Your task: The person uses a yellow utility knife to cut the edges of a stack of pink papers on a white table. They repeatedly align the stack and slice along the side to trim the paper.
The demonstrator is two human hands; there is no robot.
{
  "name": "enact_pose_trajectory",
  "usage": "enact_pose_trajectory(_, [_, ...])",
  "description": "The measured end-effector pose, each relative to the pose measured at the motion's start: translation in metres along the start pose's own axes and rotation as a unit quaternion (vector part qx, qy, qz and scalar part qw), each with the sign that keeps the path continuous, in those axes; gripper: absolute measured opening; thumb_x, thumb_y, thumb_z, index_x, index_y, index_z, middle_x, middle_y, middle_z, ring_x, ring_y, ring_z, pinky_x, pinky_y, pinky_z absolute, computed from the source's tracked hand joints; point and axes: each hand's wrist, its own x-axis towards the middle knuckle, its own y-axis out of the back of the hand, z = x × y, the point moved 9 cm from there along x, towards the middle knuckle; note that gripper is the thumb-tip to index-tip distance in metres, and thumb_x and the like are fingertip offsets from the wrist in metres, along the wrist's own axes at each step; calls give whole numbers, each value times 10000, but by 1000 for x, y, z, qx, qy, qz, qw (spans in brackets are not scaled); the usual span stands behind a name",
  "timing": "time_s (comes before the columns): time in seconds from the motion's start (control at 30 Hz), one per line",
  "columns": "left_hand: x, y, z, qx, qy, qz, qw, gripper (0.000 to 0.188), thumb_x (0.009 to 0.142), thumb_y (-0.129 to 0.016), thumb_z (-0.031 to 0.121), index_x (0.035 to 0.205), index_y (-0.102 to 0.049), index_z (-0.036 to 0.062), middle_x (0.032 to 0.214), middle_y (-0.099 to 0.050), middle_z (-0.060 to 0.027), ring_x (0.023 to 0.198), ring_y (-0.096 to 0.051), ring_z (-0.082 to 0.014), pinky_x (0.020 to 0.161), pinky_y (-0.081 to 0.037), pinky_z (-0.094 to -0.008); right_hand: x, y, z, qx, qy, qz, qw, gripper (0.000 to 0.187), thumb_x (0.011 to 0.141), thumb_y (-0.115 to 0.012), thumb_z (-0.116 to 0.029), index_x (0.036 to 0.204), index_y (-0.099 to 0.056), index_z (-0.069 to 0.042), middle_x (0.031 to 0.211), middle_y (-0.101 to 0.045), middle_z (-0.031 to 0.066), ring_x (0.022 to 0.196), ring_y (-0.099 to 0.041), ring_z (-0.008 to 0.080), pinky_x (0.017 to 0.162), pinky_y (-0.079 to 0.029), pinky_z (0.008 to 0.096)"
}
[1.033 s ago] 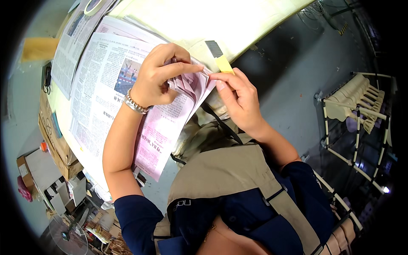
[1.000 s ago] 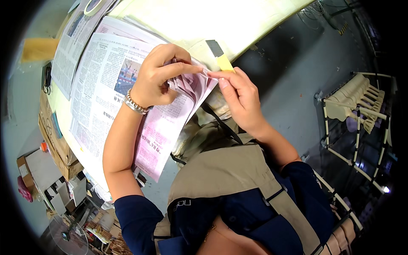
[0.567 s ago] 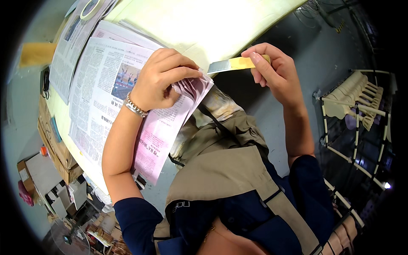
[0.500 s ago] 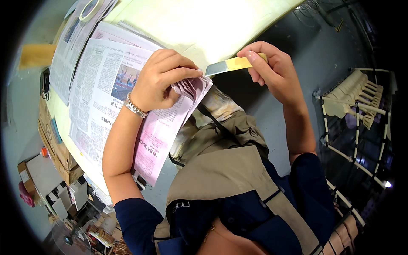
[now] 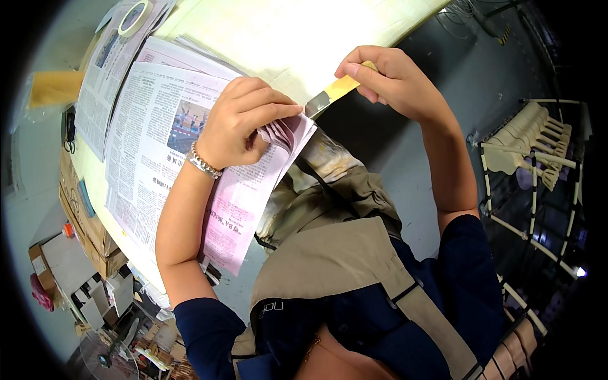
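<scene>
My left hand (image 5: 237, 123), with a chain bracelet at the wrist, is closed on the bunched corner of a newspaper (image 5: 237, 209). The paper's folded layers show beneath the fingers, and its pinkish lower part hangs past the table's edge. In my right hand (image 5: 386, 79) is a knife (image 5: 339, 90) with a yellow handle and a flat grey blade, pinched between thumb and fingers. The blade slants down to the left. Its tip meets the newspaper's folded corner, close beside my left fingertips; whether it lies between layers I cannot tell.
More newspaper sheets (image 5: 142, 120) lie on the pale yellow table (image 5: 272, 31). A roll of tape (image 5: 134, 18) rests on the sheets at the far left. Cardboard boxes (image 5: 85, 218) stand beyond the table's left side. To the right is a pipe-frame rack (image 5: 532, 155) holding beige pieces.
My right hand has moved up and to the left, tilting the knife more steeply while its tip stays at the paper's corner. My left hand has hardly moved.
</scene>
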Motion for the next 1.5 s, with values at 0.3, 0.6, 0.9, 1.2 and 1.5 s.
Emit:
enact_pose_trajectory(0.3, [-3, -1, -3, -5, 0, 2, 1000, 563, 462, -504, -25, 975, -716, 70, 916, -676, -43, 810, -559, -260, 780, -463, -350, 11, -23, 16, 83, -38, -109, 990, 262, 982, -515, -257, 1016, -643, -31, 614, -458, -54, 545, -385, 20, 485, -280, 178])
enact_pose_trajectory(0.6, [-3, -1, -4, -11, 0, 2, 1000, 557, 459, -510, -21, 970, -717, 66, 919, -678, -44, 802, -558, -259, 768, -466, -346, 12, -45, 30, 148, -58, -150, 976, 247, 980, -532, -237, 1029, -649, -25, 639, -473, -47, 561, -388, 27, 485, -289, 188])
enact_pose_trajectory(0.9, [-4, 5, -4, -8, 2, 30, 1000, 535, 468, -521, -35, 951, -720, 82, 838, -630, -50, 787, -563, -254, 719, -458, -349, -6, -47, 29, 139, -58, -106, 983, 237, 980, -528, -216, 1026, -645, -14, 641, -513, -35, 565, -429, 26, 502, -323, 187])
enact_pose_trajectory(1.2, [-14, 13, -36, -175, 114, 31, 977, 164, 592, -539, -67, 708, -581, 41, 865, -605, -60, 818, -617, -174, 702, -485, -282, -36, -128, 9, 212, -101, -163, 958, 195, 973, -535, -147, 1013, -625, 21, 678, -598, 34, 554, -510, 63, 517, -416, 208])
enact_pose_trajectory(1.5, [-22, 22, -67, -388, 110, 152, 902, 121, 679, -592, -78, 666, -578, 41, 784, -564, -56, 731, -513, -146, 677, -401, -259, -73, -244, -18, 268, -98, -256, 923, 163, 964, -545, -133, 1033, -586, 9, 724, -655, 76, 565, -594, 94, 529, -471, 247])
